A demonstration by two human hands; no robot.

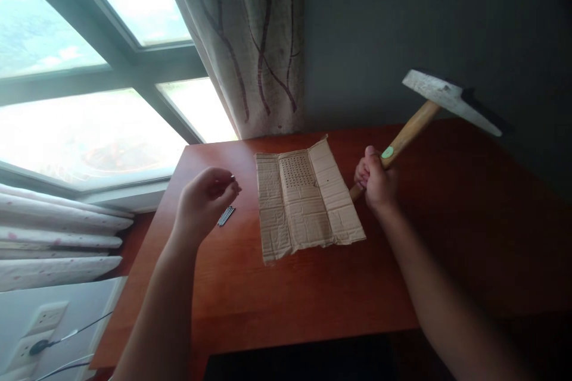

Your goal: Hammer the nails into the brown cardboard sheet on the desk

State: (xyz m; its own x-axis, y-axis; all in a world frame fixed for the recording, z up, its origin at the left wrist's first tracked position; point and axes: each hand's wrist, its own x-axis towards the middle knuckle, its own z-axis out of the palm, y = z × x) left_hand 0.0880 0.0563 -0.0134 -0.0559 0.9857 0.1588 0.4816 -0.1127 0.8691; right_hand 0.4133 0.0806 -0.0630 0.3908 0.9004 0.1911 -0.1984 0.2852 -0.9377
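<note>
Hammer (413, 128) is tilted up in the right half of the frame, its head at the upper right, well clear of the table (250, 303). The right hand (378, 180) is wrapped firmly around the lower part of the handle, with the thumb lying along the wood just below a green sticker (387, 152); the butt pokes out beneath the fist, close to the right edge of the cardboard (308, 223).

Left of centre, the left hand (205, 193) is curled, thumb and forefinger brought nearly together. A bright speck shows at the fingertips, but it is too small to tell whether anything is pinched there. Just below that hand, a little bundle of nails (226, 215) lies on the table.

Cardboard rests mid-frame, creased into three panels, with a grid of holes (298, 172) in the upper part of the middle one.

For good handling, I'd keep the right wrist loose and the hold low on the handle, so the head's weight does the work. Anything small is best pinched lightly near its top and kept upright. The creased panels look springy, so they should be pressed flat first, with the left fingers well away from the hammer's path.
</note>
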